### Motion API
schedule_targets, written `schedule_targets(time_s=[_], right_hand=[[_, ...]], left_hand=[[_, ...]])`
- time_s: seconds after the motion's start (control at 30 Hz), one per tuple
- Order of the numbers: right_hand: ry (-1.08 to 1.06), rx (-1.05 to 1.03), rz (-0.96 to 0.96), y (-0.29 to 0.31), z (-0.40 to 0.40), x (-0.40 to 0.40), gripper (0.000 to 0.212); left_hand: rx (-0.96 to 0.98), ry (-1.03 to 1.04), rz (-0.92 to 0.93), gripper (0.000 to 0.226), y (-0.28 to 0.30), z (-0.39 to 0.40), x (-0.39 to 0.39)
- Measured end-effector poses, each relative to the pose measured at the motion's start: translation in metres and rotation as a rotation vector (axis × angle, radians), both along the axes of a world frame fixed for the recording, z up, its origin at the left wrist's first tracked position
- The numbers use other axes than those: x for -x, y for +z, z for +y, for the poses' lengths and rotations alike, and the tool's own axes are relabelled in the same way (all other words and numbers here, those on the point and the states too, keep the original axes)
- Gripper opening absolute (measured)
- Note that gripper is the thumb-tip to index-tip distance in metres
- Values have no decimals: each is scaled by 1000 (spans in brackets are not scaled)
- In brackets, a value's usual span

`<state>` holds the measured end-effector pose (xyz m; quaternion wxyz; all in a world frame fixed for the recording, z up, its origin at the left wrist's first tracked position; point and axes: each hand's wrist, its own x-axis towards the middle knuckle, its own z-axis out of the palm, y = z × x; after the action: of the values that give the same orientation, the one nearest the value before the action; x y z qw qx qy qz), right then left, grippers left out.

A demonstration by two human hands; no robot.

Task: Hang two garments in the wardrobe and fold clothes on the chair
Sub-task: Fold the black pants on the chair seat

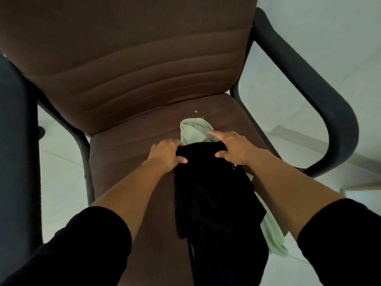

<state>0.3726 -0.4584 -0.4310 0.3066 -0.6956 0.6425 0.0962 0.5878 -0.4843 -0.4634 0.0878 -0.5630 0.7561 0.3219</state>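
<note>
Black garment (214,195) over pale green cloth (193,131), brown chair (127,65) with dark grey armrests (321,96)

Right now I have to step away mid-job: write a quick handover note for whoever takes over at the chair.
Left hand: grips the far left corner of the black garment.
Right hand: grips the far right corner, index finger out over the pale green garment.
Black garment lies lengthwise on the brown chair seat, on top of the green one, near end hanging off the front.
Done: both garments are on the seat.
Left: finish folding both. Wardrobe not in view, hanging status unknown.
</note>
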Motion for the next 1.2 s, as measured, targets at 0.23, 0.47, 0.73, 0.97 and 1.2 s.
schedule_targets(time_s=[0.23,0.47,0.73,0.97,1.2], right_hand=[[-46,86,38,32,-25,0,41],[-50,401,15,96,-48,-15,31],[216,446,84,98,44,-3,39],[-50,239,-108,37,170,6,47],[-383,170,-209,-20,154,-8,89]], left_hand=[[174,46,117,29,40,-24,-12],[515,79,135,19,118,-47,-22],[546,-43,147,20,111,60,-26],[-13,252,306,46,41,185,-16],[-78,689,534,83,7,164,33]])
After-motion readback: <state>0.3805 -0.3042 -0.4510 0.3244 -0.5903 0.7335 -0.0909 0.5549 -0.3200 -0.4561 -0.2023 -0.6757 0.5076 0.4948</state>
